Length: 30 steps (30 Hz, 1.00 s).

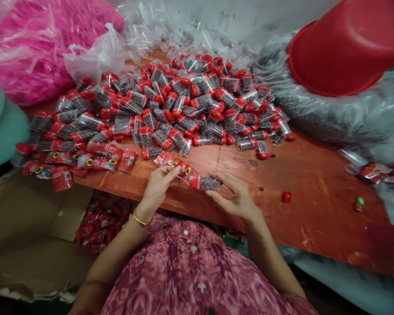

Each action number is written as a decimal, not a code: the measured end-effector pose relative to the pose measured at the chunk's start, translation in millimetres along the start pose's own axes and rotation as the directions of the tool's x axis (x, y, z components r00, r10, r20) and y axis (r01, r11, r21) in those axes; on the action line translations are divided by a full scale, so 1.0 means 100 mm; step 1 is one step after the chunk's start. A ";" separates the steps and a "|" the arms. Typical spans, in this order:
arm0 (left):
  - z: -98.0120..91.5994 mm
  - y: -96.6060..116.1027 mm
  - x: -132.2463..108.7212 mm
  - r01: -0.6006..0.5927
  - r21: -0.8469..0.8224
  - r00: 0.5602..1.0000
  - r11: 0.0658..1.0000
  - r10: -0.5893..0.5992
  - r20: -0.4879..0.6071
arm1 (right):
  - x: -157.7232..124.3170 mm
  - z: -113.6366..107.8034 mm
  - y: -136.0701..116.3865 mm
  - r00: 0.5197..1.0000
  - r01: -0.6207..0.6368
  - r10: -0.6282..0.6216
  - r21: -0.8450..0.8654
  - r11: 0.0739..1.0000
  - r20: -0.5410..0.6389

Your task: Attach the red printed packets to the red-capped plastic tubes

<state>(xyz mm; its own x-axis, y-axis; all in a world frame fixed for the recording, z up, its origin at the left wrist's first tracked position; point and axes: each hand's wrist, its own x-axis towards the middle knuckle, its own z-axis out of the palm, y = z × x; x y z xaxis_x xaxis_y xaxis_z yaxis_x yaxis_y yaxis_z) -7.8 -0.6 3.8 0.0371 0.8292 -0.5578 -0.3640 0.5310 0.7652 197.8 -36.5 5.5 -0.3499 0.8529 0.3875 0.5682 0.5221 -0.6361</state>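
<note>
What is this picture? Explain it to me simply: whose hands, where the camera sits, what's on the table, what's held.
There is no machine here, just a person's two bare hands. The single view comes from a camera worn on the head, looking forward and down. The left hand pinches a red printed wrapper; the right hand has a clear tube between thumb and fingers. Whether the tube is inside the wrapper, I can't tell. On the reddish table lie a big heap of red-capped tubes and, on the left, a pile of red packets.
</note>
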 end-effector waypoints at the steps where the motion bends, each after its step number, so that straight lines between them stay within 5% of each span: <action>1: 0.00 0.00 0.01 -0.009 -0.002 1.000 1.000 0.009 0.007 | 0.01 0.02 0.00 1.000 -0.004 0.005 0.002 1.000 -0.015; 10: 0.18 -0.12 -0.04 0.032 -0.118 0.998 0.992 -0.026 0.054 | 0.01 0.23 -0.01 0.991 -0.009 -0.003 -0.084 0.996 -0.135; 19: 0.28 -0.20 -0.04 -0.001 -0.245 0.997 0.969 0.018 0.069 | 0.06 0.64 -0.12 0.921 -0.125 0.076 -0.105 0.987 -0.383; 24: 0.24 -0.20 0.02 -0.004 -0.248 0.993 0.969 0.033 0.113 | 0.11 0.71 -0.16 0.939 -0.108 0.088 -0.044 0.993 -0.333; 30: 0.20 -0.23 0.04 -0.141 -0.221 0.983 0.965 0.164 0.088 | 0.13 0.72 -0.18 0.945 -0.036 0.035 0.002 0.999 -0.325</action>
<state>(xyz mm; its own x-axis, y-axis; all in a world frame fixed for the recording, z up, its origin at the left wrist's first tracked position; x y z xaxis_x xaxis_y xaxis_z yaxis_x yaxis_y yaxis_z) 19.1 -5.7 -9.4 0.0583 0.9169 -0.3948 -0.5620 0.3570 0.7461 129.6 -34.9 -26.0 -0.0693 0.8250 0.5609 0.5785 0.4913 -0.6511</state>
